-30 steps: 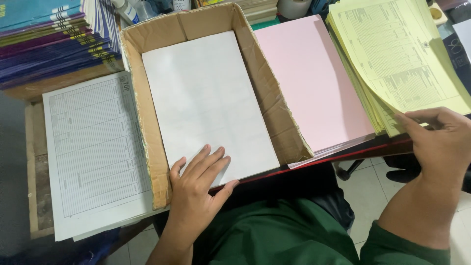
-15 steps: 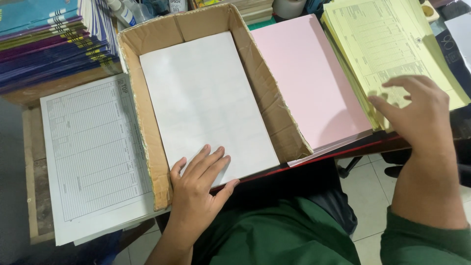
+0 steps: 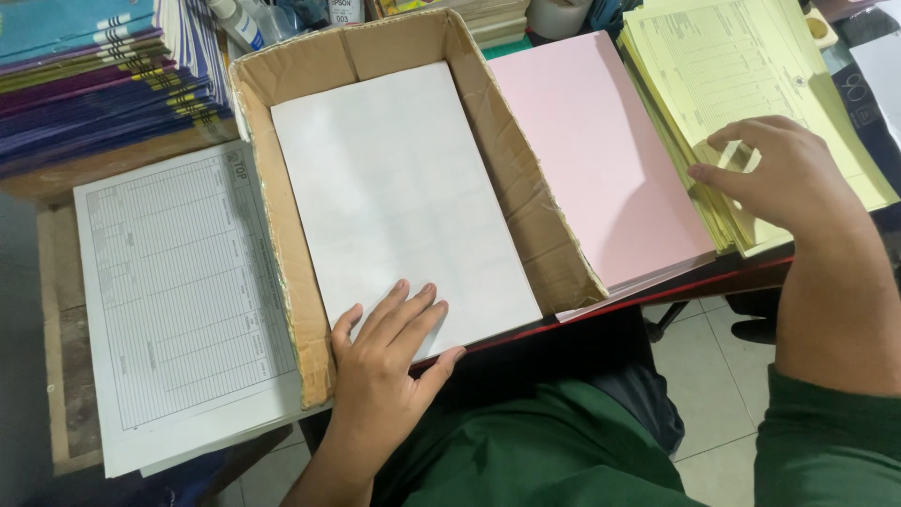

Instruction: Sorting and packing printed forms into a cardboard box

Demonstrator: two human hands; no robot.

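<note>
My left hand [image 3: 387, 349] lies flat, fingers spread, on the near edge of a stack of blank white sheets [image 3: 394, 188] inside an open cardboard box [image 3: 526, 216]. My right hand [image 3: 784, 178] rests on a stack of printed yellow forms [image 3: 732, 75] at the right, with the thumb and fingertips pinching up the near left corner of the top sheets. Between the box and the yellow stack lies a stack of pink paper [image 3: 601, 150], untouched.
A stack of white printed forms [image 3: 178, 291] lies left of the box. Coloured folders [image 3: 94, 84] are piled at the back left. Bottles [image 3: 235, 23] and other items stand at the back. The table edge [image 3: 676, 277] runs just below the stacks, with tiled floor [image 3: 713, 385] beneath.
My right hand has moved from the near right corner of the yellow stack leftward to its near left corner and now lifts sheet edges. My left hand has stayed put.
</note>
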